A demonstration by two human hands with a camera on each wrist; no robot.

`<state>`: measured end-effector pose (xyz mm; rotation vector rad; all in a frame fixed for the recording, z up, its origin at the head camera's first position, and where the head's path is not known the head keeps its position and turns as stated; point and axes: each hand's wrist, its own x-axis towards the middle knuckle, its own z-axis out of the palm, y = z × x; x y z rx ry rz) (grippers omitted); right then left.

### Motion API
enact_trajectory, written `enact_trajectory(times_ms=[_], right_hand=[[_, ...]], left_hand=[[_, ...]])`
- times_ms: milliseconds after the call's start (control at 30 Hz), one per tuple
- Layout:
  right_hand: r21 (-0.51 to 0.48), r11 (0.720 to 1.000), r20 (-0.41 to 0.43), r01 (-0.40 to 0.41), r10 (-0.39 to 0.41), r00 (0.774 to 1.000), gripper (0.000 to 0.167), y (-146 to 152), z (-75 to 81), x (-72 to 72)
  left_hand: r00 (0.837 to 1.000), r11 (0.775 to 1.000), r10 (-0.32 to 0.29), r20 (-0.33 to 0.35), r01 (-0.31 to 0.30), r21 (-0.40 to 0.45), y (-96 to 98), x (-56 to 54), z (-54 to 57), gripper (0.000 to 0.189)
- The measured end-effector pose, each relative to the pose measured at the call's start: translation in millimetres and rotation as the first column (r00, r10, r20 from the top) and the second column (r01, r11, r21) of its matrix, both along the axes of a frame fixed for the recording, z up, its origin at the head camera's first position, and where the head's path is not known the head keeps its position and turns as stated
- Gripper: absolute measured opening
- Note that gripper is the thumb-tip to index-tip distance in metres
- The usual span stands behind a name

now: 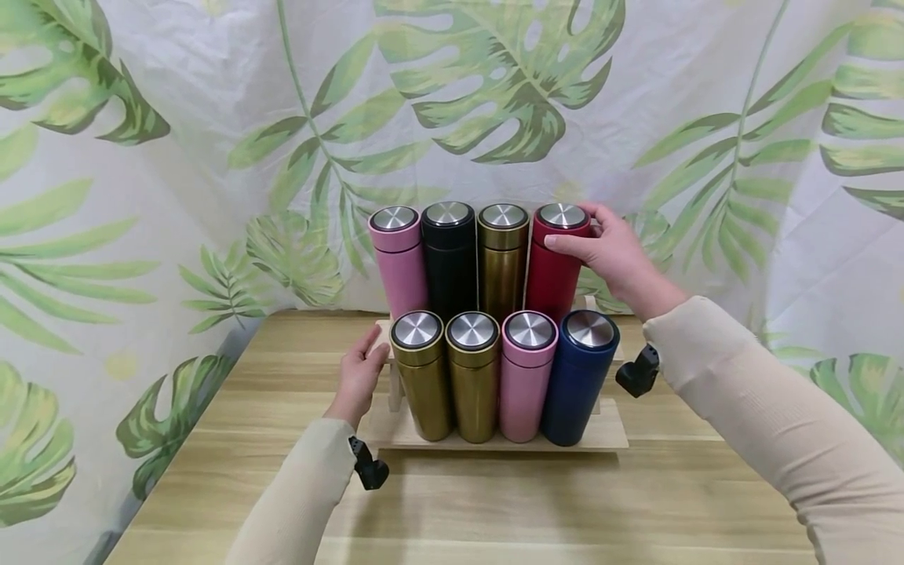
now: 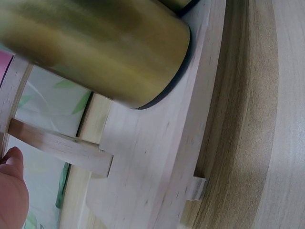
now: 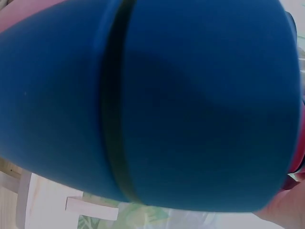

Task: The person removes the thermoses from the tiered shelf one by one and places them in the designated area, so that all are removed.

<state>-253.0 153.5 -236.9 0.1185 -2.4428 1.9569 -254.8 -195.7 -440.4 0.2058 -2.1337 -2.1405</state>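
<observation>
Our right hand (image 1: pixel 610 251) curls its fingers around the red flask (image 1: pixel 556 263) at the rack's (image 1: pixel 607 433) back-right; our left hand (image 1: pixel 360 375), fingers straight, steadies the rack. A careless lift might knock the gold flask (image 1: pixel 502 259) beside it.

back row of cylindrical metal flasks: pink (image 1: pixel 399 263), black (image 1: pixel 450 257), gold (image 1: pixel 502 259), red (image 1: pixel 554 263); front row: gold (image 1: pixel 422 375), gold (image 1: pixel 473 377), pink (image 1: pixel 526 375), navy blue (image 1: pixel 581 377). all silver-lidded. pale wooden rack (image 1: pixel 607 433); white cloth backdrop (image 1: pixel 212 118) printed with green leaves; beige sleeves (image 1: pixel 763 416).
</observation>
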Motion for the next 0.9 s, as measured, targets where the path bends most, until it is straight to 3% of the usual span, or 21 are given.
enact_trajectory(times_ms=[400, 900], right_hand=[[0.015, 0.999, -0.018, 0.035, -0.035, 0.999, 0.062, 2, 2.6, 3.0], [0.019, 0.996, -0.068, 0.091, -0.090, 0.994, 0.056, 17, 19.0, 6.9]], left_hand=[[1.000, 1.000, -0.012, 0.005, 0.012, 0.004, -0.1, -0.2, 0.9, 0.050], [1.000, 1.000, -0.021, 0.011, 0.021, 0.017, -0.9, -0.8, 0.6, 0.051]])
